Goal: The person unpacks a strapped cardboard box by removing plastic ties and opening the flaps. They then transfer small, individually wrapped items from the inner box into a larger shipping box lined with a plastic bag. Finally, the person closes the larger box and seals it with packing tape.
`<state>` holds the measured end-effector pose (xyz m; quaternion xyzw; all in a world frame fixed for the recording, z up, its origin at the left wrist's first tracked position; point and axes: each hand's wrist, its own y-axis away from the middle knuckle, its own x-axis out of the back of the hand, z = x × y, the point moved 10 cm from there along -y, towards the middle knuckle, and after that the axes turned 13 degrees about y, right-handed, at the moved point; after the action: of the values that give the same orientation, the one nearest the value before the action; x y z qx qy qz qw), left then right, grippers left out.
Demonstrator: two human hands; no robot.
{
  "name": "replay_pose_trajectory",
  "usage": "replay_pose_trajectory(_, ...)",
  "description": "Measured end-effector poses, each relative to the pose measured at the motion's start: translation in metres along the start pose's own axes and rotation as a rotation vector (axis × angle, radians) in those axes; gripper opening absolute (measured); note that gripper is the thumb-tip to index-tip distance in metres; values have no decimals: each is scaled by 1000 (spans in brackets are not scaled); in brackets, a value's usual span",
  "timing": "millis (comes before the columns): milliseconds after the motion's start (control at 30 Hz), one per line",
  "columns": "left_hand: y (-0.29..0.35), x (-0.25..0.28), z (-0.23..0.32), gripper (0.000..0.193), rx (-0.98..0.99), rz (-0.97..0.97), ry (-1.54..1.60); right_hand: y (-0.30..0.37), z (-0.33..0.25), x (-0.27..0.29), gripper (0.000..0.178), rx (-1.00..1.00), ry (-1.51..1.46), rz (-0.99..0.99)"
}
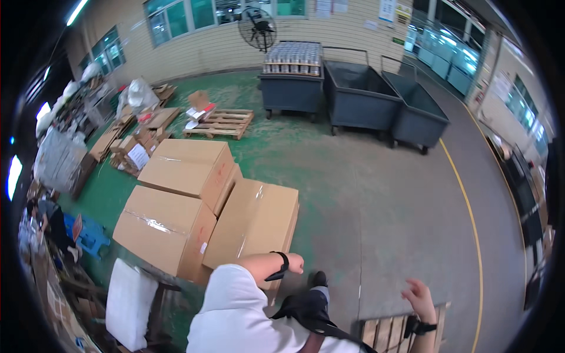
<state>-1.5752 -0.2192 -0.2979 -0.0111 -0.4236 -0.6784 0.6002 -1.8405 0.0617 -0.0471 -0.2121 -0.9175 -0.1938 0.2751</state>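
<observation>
My left hand (296, 263), with a black band on its wrist, is held in front of me beside a large taped cardboard box (253, 217). Its fingers are curled in, and nothing shows in them. On the right, my right hand (419, 299) is raised with fingers apart and empty, above a wooden pallet (385, 334) on the floor. Another black band circles that wrist. Two more big taped cartons, a far box (185, 165) and a near box (162, 226), stand against the first one. Lower parts of the boxes are partly hidden.
Grey wheeled bins (362, 97) line the back, one cart loaded with stacked cans (292, 59). A pallet with scraps (223, 122) and bagged waste (59, 156) lie left. Near the lower left are a white padded seat (129, 306), a blue stool (91, 235) and another person (56, 226).
</observation>
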Motion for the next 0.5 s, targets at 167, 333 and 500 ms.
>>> replay_pose_trajectory(167, -50, 100, -80, 37, 251, 388, 393, -2, 245, 146, 40, -537, 629, 260)
replay_pose_trajectory(333, -67, 168, -155, 35, 458, 693, 794, -43, 287, 179, 30, -929, 481, 182)
replay_pose_trajectory(500, -60, 199, -250, 37, 804, 928, 973, -232, 289, 149, 21, -927, 450, 18)
